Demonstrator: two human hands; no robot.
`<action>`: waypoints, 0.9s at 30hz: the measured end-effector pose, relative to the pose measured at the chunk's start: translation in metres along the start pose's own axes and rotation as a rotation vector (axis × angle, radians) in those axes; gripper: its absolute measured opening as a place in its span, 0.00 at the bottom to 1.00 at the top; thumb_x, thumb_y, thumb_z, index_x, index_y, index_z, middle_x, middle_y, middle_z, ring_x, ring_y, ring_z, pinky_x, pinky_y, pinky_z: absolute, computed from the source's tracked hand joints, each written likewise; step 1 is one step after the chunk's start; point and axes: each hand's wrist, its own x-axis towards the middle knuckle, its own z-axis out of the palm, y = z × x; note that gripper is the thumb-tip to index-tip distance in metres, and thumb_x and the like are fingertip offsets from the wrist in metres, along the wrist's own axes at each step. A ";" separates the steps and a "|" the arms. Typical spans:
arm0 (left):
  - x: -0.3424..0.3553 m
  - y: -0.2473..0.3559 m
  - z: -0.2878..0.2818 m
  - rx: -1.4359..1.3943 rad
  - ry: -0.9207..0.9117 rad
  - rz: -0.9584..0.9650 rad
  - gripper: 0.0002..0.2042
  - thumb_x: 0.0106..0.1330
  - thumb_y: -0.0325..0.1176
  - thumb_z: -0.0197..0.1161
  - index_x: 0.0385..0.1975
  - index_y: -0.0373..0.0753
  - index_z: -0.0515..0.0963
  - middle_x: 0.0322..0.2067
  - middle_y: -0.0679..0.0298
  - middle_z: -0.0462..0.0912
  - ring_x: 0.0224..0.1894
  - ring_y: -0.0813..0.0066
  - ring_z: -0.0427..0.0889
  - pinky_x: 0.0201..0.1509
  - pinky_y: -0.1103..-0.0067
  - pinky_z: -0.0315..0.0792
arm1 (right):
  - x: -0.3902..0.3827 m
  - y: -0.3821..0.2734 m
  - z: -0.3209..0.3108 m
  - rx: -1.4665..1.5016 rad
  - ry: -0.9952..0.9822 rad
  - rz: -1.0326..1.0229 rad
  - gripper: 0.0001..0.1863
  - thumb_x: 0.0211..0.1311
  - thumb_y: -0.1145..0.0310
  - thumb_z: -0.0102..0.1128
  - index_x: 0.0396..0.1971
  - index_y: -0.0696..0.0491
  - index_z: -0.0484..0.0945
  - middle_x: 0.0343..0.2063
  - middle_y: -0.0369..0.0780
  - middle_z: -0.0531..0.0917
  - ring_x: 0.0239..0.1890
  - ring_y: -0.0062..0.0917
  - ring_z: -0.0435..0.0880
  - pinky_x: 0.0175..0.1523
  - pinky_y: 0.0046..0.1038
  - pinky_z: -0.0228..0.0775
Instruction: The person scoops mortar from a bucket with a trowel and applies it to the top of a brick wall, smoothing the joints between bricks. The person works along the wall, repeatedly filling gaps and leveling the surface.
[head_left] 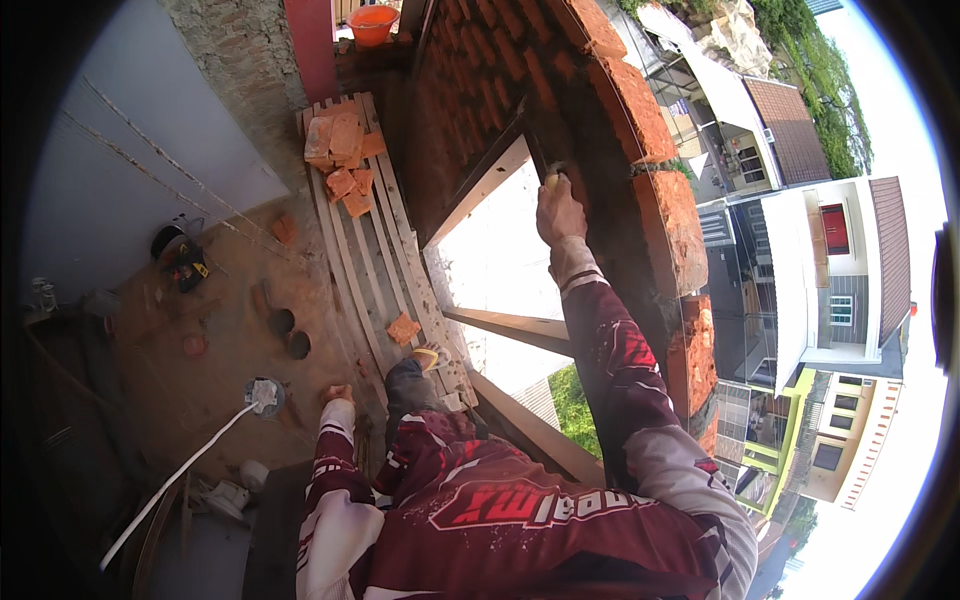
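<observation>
Sky (890, 110) glaring, right | floor (225, 350) dim, left | edges bent, rim black

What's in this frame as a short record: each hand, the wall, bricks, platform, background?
right_hand: right hand gripping a pale-handled tool; tool head unclear
right_hand_place: by the brick wall, beside the bright opening
left_hand: left hand low, away from the wall; whether it holds anything can't be told
bricks: brick pile and a loose brick piece
platform: wooden planks under both
container: orange bucket, beyond the pile
background: houses outside, to the right
</observation>
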 end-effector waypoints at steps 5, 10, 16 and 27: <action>-0.028 0.012 0.010 0.057 -0.043 0.042 0.09 0.69 0.39 0.64 0.38 0.42 0.76 0.19 0.67 0.77 0.16 0.76 0.74 0.18 0.74 0.68 | 0.011 -0.007 0.000 0.008 0.055 -0.041 0.27 0.71 0.49 0.47 0.64 0.47 0.65 0.51 0.60 0.80 0.55 0.58 0.79 0.62 0.51 0.68; -0.039 0.007 0.018 -0.006 -0.069 -0.038 0.10 0.65 0.41 0.66 0.33 0.41 0.77 0.22 0.64 0.81 0.22 0.73 0.79 0.29 0.70 0.73 | 0.030 -0.015 -0.004 -0.092 -0.065 -0.056 0.27 0.71 0.50 0.47 0.62 0.51 0.66 0.49 0.60 0.81 0.55 0.57 0.79 0.61 0.50 0.70; -0.034 -0.011 0.007 -0.015 -0.029 -0.086 0.10 0.65 0.40 0.67 0.32 0.41 0.77 0.25 0.64 0.82 0.24 0.72 0.79 0.32 0.70 0.74 | 0.051 -0.033 -0.002 -0.038 -0.033 -0.005 0.27 0.72 0.50 0.46 0.63 0.51 0.66 0.51 0.59 0.81 0.57 0.55 0.79 0.62 0.49 0.69; -0.029 -0.028 0.002 -0.051 0.034 0.018 0.10 0.65 0.37 0.69 0.33 0.39 0.78 0.27 0.65 0.82 0.26 0.74 0.79 0.33 0.72 0.76 | 0.067 -0.050 0.008 -0.010 0.042 -0.026 0.26 0.70 0.50 0.50 0.58 0.53 0.69 0.51 0.57 0.81 0.57 0.54 0.79 0.62 0.49 0.70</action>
